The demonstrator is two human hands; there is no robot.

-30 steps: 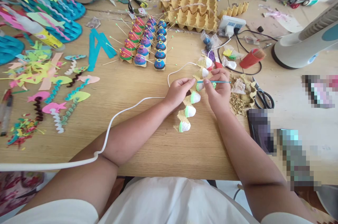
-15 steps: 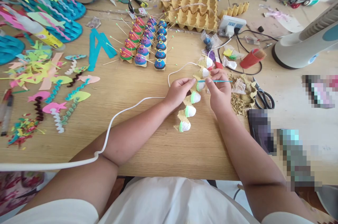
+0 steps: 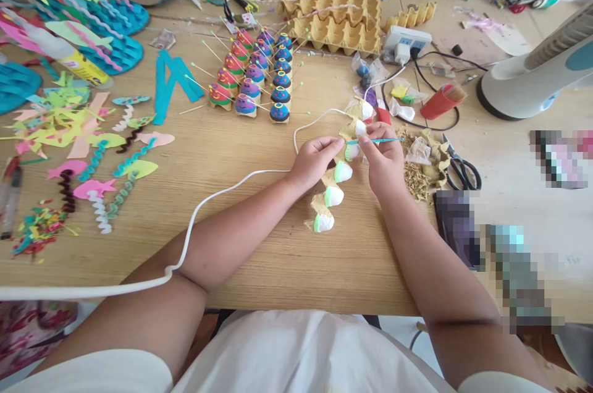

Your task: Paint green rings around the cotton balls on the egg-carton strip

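My left hand [image 3: 319, 158] is closed on a strip of egg carton [image 3: 330, 178], holding it slanted over the table. White material caps the strip's cups, and several nearer ones carry a pale green band along one edge. Between the thumb and fingers of my right hand [image 3: 385, 158] is a thin blue stick-like tool [image 3: 391, 140]. Its left end reaches a cup near the middle of the strip, close to my left fingertips. I cannot tell exactly where the tip touches.
Painted egg-carton caterpillars [image 3: 250, 88] with pin feelers stand beyond my hands. Paper fish and scraps [image 3: 106, 141] lie left. Scissors [image 3: 463, 170], a power strip [image 3: 407, 39] and a white lamp-like stand [image 3: 523, 90] are right. A white cable [image 3: 194, 214] crosses my left arm.
My right hand has shifted slightly up and left, and the blue tool's outer end has tilted up a little. My left hand and the carton strip stay almost where they were.
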